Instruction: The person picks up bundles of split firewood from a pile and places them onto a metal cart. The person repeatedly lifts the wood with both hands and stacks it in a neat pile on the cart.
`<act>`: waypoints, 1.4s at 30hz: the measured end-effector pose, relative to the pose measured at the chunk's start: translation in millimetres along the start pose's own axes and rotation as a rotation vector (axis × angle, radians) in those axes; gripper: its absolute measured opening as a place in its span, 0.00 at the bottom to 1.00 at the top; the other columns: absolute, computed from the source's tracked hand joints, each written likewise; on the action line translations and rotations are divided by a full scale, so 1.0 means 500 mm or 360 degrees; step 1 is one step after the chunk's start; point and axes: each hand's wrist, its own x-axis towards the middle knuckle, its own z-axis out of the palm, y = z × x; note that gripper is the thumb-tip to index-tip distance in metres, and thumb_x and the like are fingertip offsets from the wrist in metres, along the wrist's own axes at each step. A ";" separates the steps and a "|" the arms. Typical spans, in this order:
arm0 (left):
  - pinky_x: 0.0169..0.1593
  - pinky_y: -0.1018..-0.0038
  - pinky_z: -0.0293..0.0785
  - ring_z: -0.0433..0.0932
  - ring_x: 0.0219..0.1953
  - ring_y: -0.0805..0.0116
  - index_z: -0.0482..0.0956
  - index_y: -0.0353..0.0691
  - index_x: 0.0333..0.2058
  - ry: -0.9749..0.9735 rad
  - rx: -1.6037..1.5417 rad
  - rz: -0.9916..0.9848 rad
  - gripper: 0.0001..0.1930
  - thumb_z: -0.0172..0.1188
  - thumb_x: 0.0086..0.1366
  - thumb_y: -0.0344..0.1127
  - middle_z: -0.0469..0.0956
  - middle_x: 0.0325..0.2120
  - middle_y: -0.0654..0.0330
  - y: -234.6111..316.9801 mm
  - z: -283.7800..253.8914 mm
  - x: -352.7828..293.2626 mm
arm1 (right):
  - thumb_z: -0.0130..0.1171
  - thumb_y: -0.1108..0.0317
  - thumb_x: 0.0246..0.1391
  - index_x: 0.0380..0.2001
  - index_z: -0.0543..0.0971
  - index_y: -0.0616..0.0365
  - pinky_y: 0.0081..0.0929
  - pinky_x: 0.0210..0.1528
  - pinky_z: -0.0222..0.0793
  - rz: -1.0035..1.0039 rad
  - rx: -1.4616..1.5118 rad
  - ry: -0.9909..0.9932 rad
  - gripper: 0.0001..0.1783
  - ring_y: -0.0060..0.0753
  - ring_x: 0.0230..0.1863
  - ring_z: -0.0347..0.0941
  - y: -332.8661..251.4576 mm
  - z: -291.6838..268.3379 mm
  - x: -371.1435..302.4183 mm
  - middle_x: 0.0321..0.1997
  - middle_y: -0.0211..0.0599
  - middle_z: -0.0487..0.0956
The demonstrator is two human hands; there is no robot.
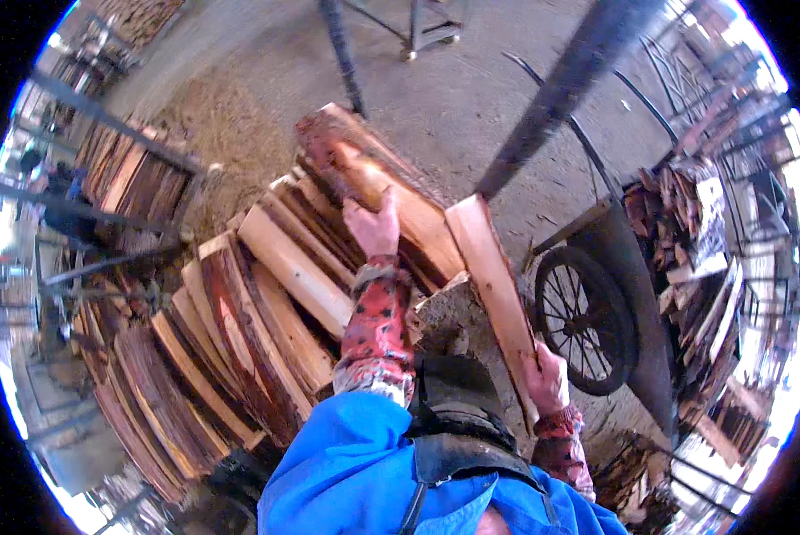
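Observation:
My left hand [375, 225] reaches forward and grips the edge of a wide bark-edged wood slab [409, 207], its thumb on the pale face. This slab lies slantwise at the far end of a row of stacked slabs [284, 245]. In my right hand [547, 376] is the near end of a long, narrow wood board [492, 276], pale with a dark bark edge. The board points away from me, its far end close to the slab's right end. Whether the two pieces touch I cannot tell.
More slabs [177, 392] stand in rows at my left. A spoked wheel [585, 319] beside a dark panel [631, 267] is at my right, with piled wood scraps [676, 214] beyond. A dark metal post [560, 102] rises ahead; sawdust [226, 107] covers some floor.

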 end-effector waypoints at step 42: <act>0.61 0.57 0.60 0.67 0.56 0.50 0.74 0.32 0.45 -0.0306 0.0771 0.1050 0.18 0.60 0.57 0.35 0.73 0.49 0.49 0.089 0.049 -0.071 | 0.64 0.45 0.48 0.47 0.77 0.60 0.37 0.47 0.72 0.0170 0.0207 -0.0379 0.32 0.43 0.41 0.79 0.000 0.182 0.482 0.36 0.47 0.82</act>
